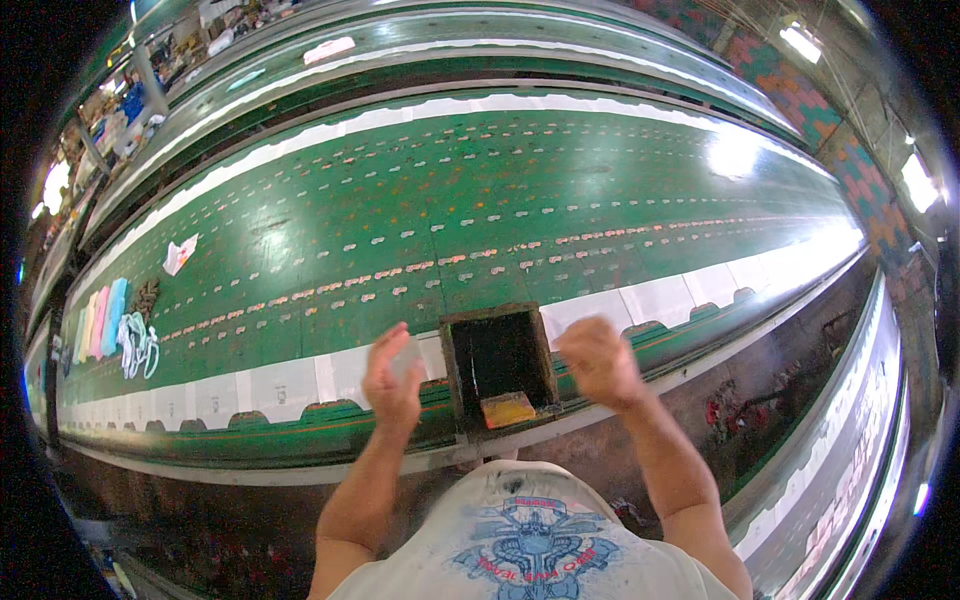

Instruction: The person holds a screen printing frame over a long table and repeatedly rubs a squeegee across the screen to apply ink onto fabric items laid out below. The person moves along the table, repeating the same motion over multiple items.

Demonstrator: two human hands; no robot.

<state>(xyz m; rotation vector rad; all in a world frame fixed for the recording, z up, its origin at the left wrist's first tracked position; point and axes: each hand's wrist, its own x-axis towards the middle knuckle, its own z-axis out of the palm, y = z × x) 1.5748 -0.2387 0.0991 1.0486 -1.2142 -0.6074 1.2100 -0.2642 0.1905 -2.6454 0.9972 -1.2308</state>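
Note:
Both my hands are raised over the near edge of a long green printing table (470, 200). My left hand (392, 372) is blurred, with its fingers up and apart, and holds nothing that I can make out. My right hand (598, 360) is blurred too, its fingers curled inward, and whether it grips anything cannot be seen. Between the hands a dark square screen frame (497, 360) rests on the table's edge. A yellow squeegee or block (508, 409) lies at the frame's near side.
Rows of small pale marks cover the green table. A white strip (290, 385) runs along its near edge. At the far left lie coloured cloth pieces (100, 322) and a printed white design (138, 345). A crumpled white rag (180, 254) sits further back. More tables run behind.

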